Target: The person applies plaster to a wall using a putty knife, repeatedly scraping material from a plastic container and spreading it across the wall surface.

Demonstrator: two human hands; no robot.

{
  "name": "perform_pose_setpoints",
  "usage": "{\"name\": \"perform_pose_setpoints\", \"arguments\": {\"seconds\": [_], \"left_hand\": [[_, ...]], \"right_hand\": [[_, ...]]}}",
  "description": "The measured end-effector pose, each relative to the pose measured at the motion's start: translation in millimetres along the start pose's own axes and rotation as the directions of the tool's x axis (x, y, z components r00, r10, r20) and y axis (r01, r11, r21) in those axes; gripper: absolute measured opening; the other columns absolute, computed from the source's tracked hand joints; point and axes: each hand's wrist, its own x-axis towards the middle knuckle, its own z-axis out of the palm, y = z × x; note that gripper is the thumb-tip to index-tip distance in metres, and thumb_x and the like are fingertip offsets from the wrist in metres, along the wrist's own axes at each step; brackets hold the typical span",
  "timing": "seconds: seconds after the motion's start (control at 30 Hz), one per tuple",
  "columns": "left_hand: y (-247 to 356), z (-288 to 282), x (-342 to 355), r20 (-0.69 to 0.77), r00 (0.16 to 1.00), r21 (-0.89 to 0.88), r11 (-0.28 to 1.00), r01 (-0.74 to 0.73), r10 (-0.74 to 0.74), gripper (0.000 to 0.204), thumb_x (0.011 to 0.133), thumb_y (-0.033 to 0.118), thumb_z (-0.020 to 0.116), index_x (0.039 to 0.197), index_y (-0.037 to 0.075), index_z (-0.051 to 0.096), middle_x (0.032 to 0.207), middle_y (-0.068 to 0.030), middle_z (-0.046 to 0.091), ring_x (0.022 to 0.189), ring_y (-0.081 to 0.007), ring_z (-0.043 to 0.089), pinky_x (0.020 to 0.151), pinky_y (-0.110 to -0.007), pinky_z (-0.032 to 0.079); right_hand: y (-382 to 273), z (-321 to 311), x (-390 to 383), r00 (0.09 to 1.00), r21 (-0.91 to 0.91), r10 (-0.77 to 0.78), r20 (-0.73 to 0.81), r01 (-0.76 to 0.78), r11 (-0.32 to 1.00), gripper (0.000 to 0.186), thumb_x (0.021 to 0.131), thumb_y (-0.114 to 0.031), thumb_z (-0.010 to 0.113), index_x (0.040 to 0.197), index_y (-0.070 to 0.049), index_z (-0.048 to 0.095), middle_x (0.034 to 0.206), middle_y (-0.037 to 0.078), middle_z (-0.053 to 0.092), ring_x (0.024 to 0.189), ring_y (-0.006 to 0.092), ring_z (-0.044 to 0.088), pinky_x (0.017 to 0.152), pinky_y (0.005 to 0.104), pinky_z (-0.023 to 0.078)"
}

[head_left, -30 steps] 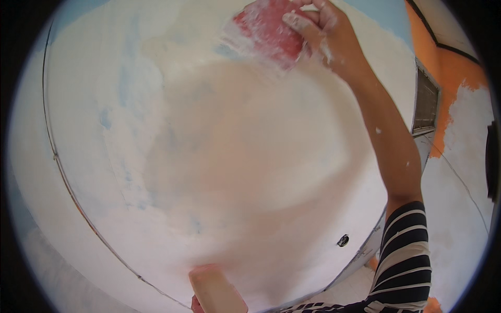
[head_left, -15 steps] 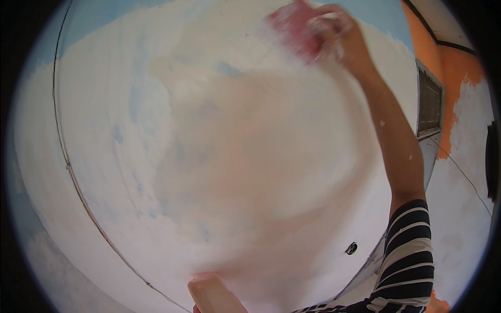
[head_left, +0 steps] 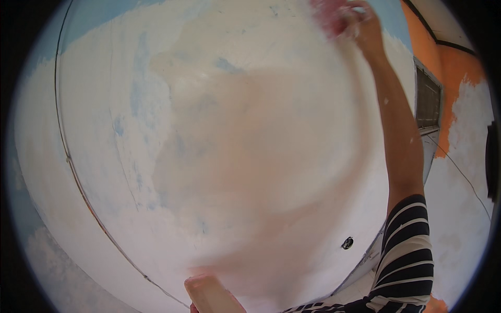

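High on the wall, my right hand [head_left: 366,27] grips a red plastic putty scraper [head_left: 330,16], blurred by motion and smeared with white. Its blade lies against or very near the wall surface [head_left: 250,151], which is coated in cream-white filler with faint blue patches showing through. White flecks dot my right forearm. At the lower edge, a pale rectangular holder with pinkish-red edges [head_left: 213,295] juts into view, its face covered in a cream material. Only a sliver of my left hand [head_left: 193,309] shows at its side, closed on it; the rest is out of view.
A thin cable [head_left: 86,194] runs down the wall at left. A small round dark fitting [head_left: 347,243] sits low on the right. Beyond the corner are a framed vent or window [head_left: 429,99], orange paint [head_left: 453,65] and a hanging wire [head_left: 464,175]. Blue paint borders the coated area above.
My right hand and the scraper have moved up and to the right along the wall. The pink-edged holder has shifted only slightly.
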Motion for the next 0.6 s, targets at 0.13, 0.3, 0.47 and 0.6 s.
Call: {"name": "perform_pose_setpoints", "arguments": {"seconds": [0.13, 0.3, 0.47, 0.6], "left_hand": [[-2.6, 1.3, -2.8, 0.001, 1.0, 0.007, 1.0, -0.006, 0.006, 0.064, 0.092, 0.051, 0.033, 0.136, 0.006, 0.045, 0.126, -0.0163, 0.056, 0.111, -0.0336, 0.057, 0.095, -0.053, 0.045], [2.3, -13.1, -15.8, -0.045, 0.998, 0.0, 0.999, -0.04, 0.04, 0.066, 0.091, 0.053, 0.032, 0.137, 0.006, 0.044, 0.127, -0.0166, 0.056, 0.112, -0.0347, 0.057, 0.096, -0.055, 0.045], [-1.6, -3.2, -12.0, -0.002, 1.0, 0.003, 1.0, -0.019, 0.019, 0.068, 0.091, 0.055, 0.032, 0.138, 0.007, 0.043, 0.129, -0.0169, 0.055, 0.113, -0.0358, 0.056, 0.097, -0.057, 0.044], [0.5, -5.4, -13.2, 0.001, 1.0, 0.014, 0.999, -0.031, 0.031, 0.07, 0.09, 0.056, 0.031, 0.139, 0.007, 0.042, 0.13, -0.0171, 0.054, 0.114, -0.0367, 0.056, 0.098, -0.058, 0.043]], "right_hand": [[-37.6, -14.5, -8.2, 0.993, 0.099, 0.062, -0.098, -0.052, 0.994, 0.015, 0.092, -0.013, 0.059, 0.103, -0.005, 0.053, 0.075, 0.005, 0.062, 0.059, 0.0092, 0.055, 0.048, 0.0241, 0.043], [-145.5, 79.3, -86.4, 0.853, 0.311, 0.225, 0.471, -0.399, 0.863, 0.019, 0.093, -0.012, 0.06, 0.109, -0.004, 0.054, 0.087, 0.007, 0.067, 0.067, 0.0087, 0.059, 0.054, 0.0229, 0.045], [-14.6, -3.7, 22.5, 0.991, 0.01, 0.076, -0.114, -0.076, 0.997, 0.008, 0.091, -0.006, 0.056, 0.095, -0.004, 0.05, 0.064, 0.007, 0.059, 0.049, 0.0115, 0.053, 0.041, 0.0274, 0.042], [-24.5, 1.7, 6.4, 1.0, 0.061, -0.005, -0.017, 0.006, 0.998, 0.014, 0.091, -0.015, 0.059, 0.102, -0.006, 0.055, 0.076, 0.013, 0.066, 0.06, 0.0152, 0.061, 0.053, 0.0305, 0.049]]}}
